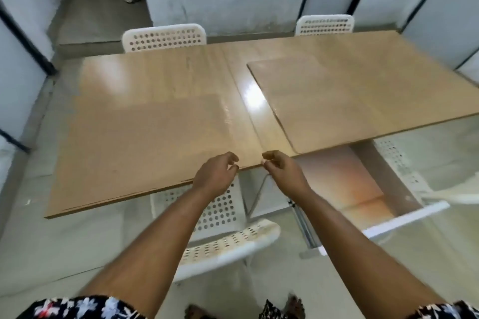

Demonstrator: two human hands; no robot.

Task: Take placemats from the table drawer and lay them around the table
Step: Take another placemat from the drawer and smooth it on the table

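A placemat (145, 137) lies flat on the left half of the wooden table (233, 59), its tan colour almost matching the tabletop, its near edge running along the table's near edge. Behind that half stands a white perforated chair (164, 37), pushed in at the far side. The left hand (215, 176) hovers at the table's near edge by the placemat's near right corner, fingers curled and loosely parted, thumb close to the forefinger — whether it pinches the mat's edge cannot be told through the blur. Under the forearms sits another white perforated chair (228, 238), tucked beneath the table. The right hand (282, 169) is just beside the left, at the same edge, fingers bent and slightly apart, holding nothing that can be made out. Between the two mats a bare, glossy strip of tabletop catches the light. A second placemat (337, 101) lies on the right half, its near corner reaching the table's edge. Below it the table drawer (404, 220) stands pulled out — its white front faces the person. A third chair (325, 24) stands at the far right.
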